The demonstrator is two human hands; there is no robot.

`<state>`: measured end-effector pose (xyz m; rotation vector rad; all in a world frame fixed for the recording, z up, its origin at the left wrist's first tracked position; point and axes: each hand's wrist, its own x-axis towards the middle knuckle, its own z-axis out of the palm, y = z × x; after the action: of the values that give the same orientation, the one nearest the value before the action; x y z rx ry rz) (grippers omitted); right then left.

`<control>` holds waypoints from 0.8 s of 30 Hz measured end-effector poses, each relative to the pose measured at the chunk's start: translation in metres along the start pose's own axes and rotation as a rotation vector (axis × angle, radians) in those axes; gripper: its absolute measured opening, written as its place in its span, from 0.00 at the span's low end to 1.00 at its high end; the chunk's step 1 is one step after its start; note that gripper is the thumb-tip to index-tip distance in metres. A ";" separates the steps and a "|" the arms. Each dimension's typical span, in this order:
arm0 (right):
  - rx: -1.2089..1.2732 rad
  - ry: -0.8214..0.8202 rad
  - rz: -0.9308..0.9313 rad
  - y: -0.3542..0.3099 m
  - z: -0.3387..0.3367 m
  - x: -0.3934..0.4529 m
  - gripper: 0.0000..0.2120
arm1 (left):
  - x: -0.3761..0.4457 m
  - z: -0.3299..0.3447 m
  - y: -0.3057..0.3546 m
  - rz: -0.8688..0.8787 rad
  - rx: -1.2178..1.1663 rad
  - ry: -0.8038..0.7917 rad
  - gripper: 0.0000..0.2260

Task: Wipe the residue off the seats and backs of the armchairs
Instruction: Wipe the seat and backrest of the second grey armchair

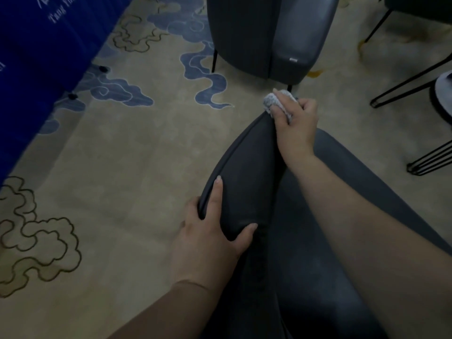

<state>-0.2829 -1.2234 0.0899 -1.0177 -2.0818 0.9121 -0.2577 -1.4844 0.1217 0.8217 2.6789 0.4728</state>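
A dark grey leather armchair (247, 172) fills the lower middle of the head view, seen from above. My left hand (210, 231) grips the piped rim of its curved side, thumb over the inner face. My right hand (296, 126) is closed on a bunched grey-white cloth (274, 100) and presses it against the far tip of that same rim. My right forearm crosses over the chair's inner surface and hides part of it.
A second dark armchair (269, 35) stands on the patterned beige and blue carpet (122, 155) just beyond. A blue draped table (36, 57) runs along the left. Black wire chair legs (415, 77) and a round stool edge (442, 94) sit at right.
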 end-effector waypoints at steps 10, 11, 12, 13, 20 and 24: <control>0.032 0.038 0.096 0.012 -0.004 0.015 0.16 | 0.002 -0.002 0.004 -0.002 -0.012 0.010 0.42; 0.068 0.068 0.147 0.011 -0.003 0.019 0.16 | 0.001 -0.002 0.004 -0.001 -0.012 0.009 0.42; 0.081 0.086 0.161 0.010 -0.001 0.015 0.16 | 0.001 -0.001 0.003 -0.003 -0.010 0.005 0.42; 0.072 0.092 0.136 0.010 0.001 0.003 0.16 | 0.000 -0.001 0.003 -0.007 -0.007 0.001 0.42; 0.112 0.055 0.113 0.015 -0.002 -0.024 0.16 | 0.003 -0.002 0.003 -0.013 -0.027 -0.001 0.42; 0.203 0.110 0.295 0.015 -0.002 0.022 0.16 | 0.004 -0.002 0.003 0.001 -0.025 -0.006 0.42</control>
<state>-0.2861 -1.1979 0.0840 -1.2539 -1.7358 1.1591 -0.2599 -1.4806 0.1243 0.8166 2.6617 0.5027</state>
